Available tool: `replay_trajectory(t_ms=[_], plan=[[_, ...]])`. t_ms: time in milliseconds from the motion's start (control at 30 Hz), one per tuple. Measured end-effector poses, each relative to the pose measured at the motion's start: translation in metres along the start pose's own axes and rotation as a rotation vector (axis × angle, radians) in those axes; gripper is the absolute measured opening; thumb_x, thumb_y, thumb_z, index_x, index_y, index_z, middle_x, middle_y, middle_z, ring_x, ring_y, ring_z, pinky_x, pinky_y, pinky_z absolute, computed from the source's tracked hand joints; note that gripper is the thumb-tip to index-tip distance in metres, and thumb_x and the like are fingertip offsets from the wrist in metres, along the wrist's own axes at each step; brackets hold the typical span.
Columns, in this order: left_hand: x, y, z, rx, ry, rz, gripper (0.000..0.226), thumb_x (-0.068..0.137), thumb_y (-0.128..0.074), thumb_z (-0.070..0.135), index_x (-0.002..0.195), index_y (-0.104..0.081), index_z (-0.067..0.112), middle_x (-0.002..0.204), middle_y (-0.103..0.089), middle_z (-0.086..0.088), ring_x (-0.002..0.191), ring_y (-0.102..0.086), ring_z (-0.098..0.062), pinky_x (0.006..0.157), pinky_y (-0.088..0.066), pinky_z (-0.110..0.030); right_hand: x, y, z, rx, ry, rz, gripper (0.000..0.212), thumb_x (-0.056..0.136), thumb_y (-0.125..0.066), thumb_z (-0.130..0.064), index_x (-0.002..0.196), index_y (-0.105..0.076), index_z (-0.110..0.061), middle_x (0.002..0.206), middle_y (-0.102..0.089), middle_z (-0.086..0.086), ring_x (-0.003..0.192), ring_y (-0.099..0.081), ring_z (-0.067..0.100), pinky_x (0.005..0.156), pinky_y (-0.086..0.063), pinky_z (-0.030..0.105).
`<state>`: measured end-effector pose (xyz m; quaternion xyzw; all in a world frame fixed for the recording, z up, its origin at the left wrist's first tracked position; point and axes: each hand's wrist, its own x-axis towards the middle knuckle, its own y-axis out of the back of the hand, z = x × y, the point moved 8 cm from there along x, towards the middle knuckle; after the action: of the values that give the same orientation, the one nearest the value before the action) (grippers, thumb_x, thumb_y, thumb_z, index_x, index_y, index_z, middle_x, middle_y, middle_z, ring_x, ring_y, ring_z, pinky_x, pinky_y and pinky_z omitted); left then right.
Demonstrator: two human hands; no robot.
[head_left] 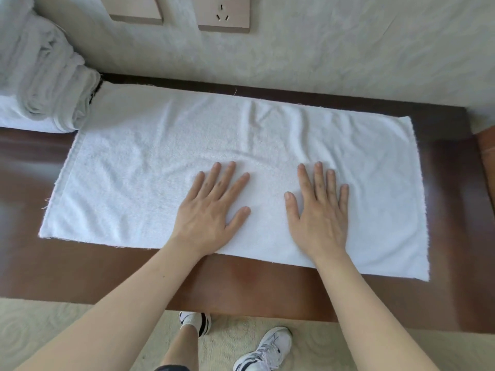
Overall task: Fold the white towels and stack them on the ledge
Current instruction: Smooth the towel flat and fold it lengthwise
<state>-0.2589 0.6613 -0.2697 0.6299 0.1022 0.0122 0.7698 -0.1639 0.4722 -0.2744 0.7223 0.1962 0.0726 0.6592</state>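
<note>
The towel (241,167) lies spread flat on the ledge (241,290). Left hand (211,212) and right hand (318,212) press it near its front edge, fingers straight and splayed, grasping nothing. Ripples lie just beyond the fingertips; sweep outward before folding. The stack (45,84) sits far left of the fingers, seemingly touching the towel.
</note>
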Motion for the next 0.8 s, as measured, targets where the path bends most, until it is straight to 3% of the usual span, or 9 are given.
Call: replay_trajectory(t_ms=[200, 433, 567, 700, 800], plan=[[0.009, 0.024, -0.087, -0.029, 0.262, 0.020, 0.075, 0.094, -0.007, 0.072, 0.160, 0.002, 0.037, 0.168, 0.012, 0.005, 0.153, 0.019, -0.015, 0.125, 0.009, -0.038, 0.009, 0.011, 0.041, 0.025, -0.115, 0.005, 0.071, 0.101, -0.008, -0.060, 0.161, 0.004, -0.025, 0.169, 0.008, 0.002, 0.155, 0.011, 0.024, 0.124, 0.006, 0.052], [0.106, 0.025, 0.007, -0.056, -0.039, 0.038, 0.066, 0.101, -0.007, 0.063, 0.159, 0.001, 0.035, 0.168, 0.011, 0.003, 0.153, 0.017, -0.016, 0.124, 0.012, -0.036, 0.084, 0.019, -0.051, 0.117, 0.087, 0.045, 0.062, 0.103, -0.017, -0.048, 0.161, -0.005, -0.030, 0.170, 0.003, 0.000, 0.156, 0.007, 0.024, 0.124, 0.009, 0.049], [0.123, 0.019, -0.020, -0.002, -0.054, 0.018, 0.063, 0.101, -0.007, 0.059, 0.159, 0.005, 0.038, 0.168, 0.011, 0.005, 0.153, 0.015, -0.016, 0.124, 0.012, -0.037, 0.104, 0.012, -0.031, 0.044, 0.029, 0.033, 0.061, 0.103, -0.012, -0.052, 0.161, 0.000, -0.035, 0.169, 0.008, -0.002, 0.155, 0.011, 0.020, 0.124, 0.009, 0.048], [0.129, 0.029, -0.083, -0.030, 0.148, 0.030, 0.067, 0.099, -0.008, 0.061, 0.160, 0.004, 0.034, 0.168, 0.010, 0.002, 0.154, 0.015, -0.019, 0.124, 0.013, -0.038, 0.109, 0.015, 0.015, 0.043, -0.179, 0.017, 0.065, 0.102, -0.008, -0.057, 0.160, 0.007, -0.033, 0.169, 0.013, -0.001, 0.154, 0.016, 0.021, 0.123, 0.010, 0.051], [0.135, 0.029, -0.047, -0.039, 0.014, 0.036, 0.068, 0.100, -0.007, 0.062, 0.160, 0.004, 0.033, 0.168, 0.012, 0.001, 0.153, 0.016, -0.018, 0.123, 0.013, -0.037, 0.113, 0.019, -0.009, 0.087, -0.128, 0.051, 0.065, 0.102, -0.012, -0.055, 0.161, 0.005, -0.032, 0.169, 0.011, -0.002, 0.155, 0.015, 0.023, 0.123, 0.012, 0.052]])
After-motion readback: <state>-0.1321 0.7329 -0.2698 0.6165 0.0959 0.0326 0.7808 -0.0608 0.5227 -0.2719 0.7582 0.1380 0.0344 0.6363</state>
